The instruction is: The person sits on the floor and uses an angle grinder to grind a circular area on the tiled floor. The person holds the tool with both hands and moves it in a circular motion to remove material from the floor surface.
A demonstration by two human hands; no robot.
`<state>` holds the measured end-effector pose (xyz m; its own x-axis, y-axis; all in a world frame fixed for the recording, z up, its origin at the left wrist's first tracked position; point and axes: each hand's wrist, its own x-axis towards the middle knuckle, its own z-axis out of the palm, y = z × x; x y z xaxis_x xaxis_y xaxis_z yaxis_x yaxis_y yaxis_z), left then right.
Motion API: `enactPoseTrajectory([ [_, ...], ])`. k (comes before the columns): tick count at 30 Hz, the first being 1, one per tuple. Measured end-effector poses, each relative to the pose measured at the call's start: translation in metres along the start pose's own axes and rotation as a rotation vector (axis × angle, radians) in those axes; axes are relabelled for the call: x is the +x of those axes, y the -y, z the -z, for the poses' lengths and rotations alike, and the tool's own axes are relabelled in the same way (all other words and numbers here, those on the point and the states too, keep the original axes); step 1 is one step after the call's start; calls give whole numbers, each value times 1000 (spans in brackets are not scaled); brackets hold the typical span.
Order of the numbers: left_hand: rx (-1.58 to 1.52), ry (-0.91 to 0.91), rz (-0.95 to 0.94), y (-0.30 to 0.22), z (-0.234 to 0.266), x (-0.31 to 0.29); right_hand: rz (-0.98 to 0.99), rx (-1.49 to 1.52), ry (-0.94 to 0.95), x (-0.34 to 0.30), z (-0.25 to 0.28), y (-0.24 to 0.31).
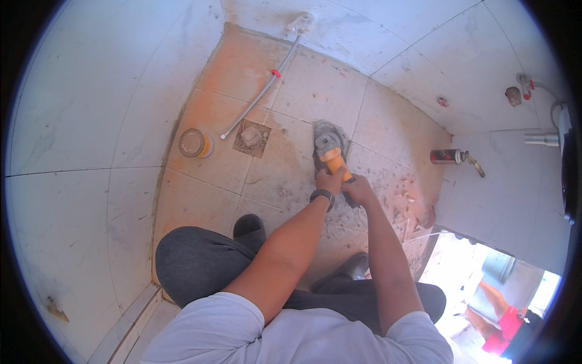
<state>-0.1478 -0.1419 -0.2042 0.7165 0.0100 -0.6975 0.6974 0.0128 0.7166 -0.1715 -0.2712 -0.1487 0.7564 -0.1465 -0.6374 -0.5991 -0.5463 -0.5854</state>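
Both my hands are closed around a yellow angle grinder [335, 160], held low over the dusty tiled floor ahead of me. My left hand [329, 180], with a dark watch on its wrist, grips the body behind the grinder's head. Farther back along the tool, my right hand [360, 190] is wrapped round its rear end. The grinder's head lies over a rough, grey cut-out patch [329, 128] in the floor. Whether its disc touches the floor I cannot tell.
Left of the patch are a square floor recess [250, 138] and a round can [194, 144]. A grey hose [260, 94] runs from the far wall. Rubble [407, 200] and a torch canister [445, 156] lie right. Another person [500, 321] is beyond the doorway.
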Motion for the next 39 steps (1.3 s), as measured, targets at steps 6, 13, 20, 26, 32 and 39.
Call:
enactPoseTrajectory([
  [6, 23, -12, 1, 5, -4, 8, -22, -18, 2, 6, -1, -3],
  [13, 41, 15, -14, 6, -1, 3, -110, -5, 10, -4, -1, 2],
  [20, 91, -29, 18, -6, 3, -4, -36, 64, 28, -1, -1, 5],
  [26, 15, -1, 57, 7, -4, 8, -81, 62, 9, 0, -2, 1],
  [32, 5, -37, -6, 9, -3, 7, -49, 33, 3, 2, -5, 0],
  [39, -67, -18, 13, -2, 0, 3, -52, 61, 29, 3, -2, 7],
])
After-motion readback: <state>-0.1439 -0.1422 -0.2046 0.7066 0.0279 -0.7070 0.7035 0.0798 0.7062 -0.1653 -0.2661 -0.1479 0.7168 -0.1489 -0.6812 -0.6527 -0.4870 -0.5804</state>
